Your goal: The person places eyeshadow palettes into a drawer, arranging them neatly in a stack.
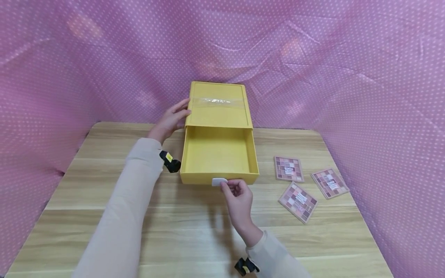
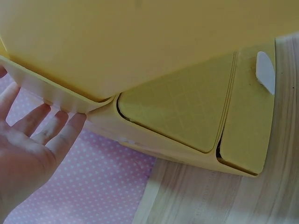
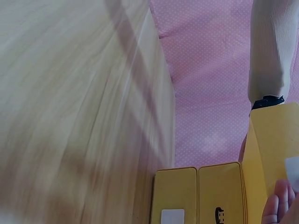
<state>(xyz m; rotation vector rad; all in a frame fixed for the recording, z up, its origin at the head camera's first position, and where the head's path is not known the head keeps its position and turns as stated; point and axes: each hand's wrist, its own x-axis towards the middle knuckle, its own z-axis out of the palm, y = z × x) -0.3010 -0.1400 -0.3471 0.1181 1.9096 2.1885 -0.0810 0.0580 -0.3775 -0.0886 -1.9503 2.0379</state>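
Note:
A yellow drawer cabinet (image 1: 219, 116) stands at the back of the table, its top drawer (image 1: 198, 178) pulled out toward me with the bare bottom showing. My right hand (image 1: 241, 206) pinches the white pull tab (image 1: 217, 182) on the drawer front between thumb and fingers. At the cabinet's left side, my left hand (image 1: 169, 120) rests with fingers extended along the wall. The left wrist view shows that hand's fingertips (image 2: 77, 122) against a yellow edge. Below the top drawer, lower drawer fronts (image 3: 175, 193) appear in the right wrist view.
Three square eyeshadow palettes, one nearer the cabinet (image 1: 288, 168), one at the right (image 1: 330, 183) and one in front (image 1: 298, 202), lie right of the drawer on the wooden table (image 1: 104, 185). Pink dotted cloth (image 1: 139, 58) hangs behind and at both sides.

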